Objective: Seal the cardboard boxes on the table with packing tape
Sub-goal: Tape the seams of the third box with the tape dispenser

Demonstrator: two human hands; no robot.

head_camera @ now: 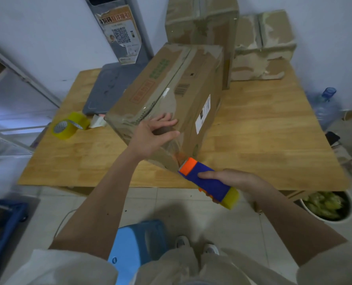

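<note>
Head view is showing the left hand point(154, 134) lying flat, fingers spread, on the cardboard box point(166, 99) at frame centre, while the right hand point(232, 179) is gripping the tape dispenser point(208, 182) at its lower corner. Tape seems to be running down the end; cutting looks next. 2 more boxes point(261, 46) are sitting upper right on the wooden table point(263, 140), a yellow tape roll point(68, 128) at left.

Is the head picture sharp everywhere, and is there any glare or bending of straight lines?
Head view: centre fairly sharp, edges soft; glare on the tape across the box; wide-angle lens bows the table edges; light is dim and bluish.
</note>
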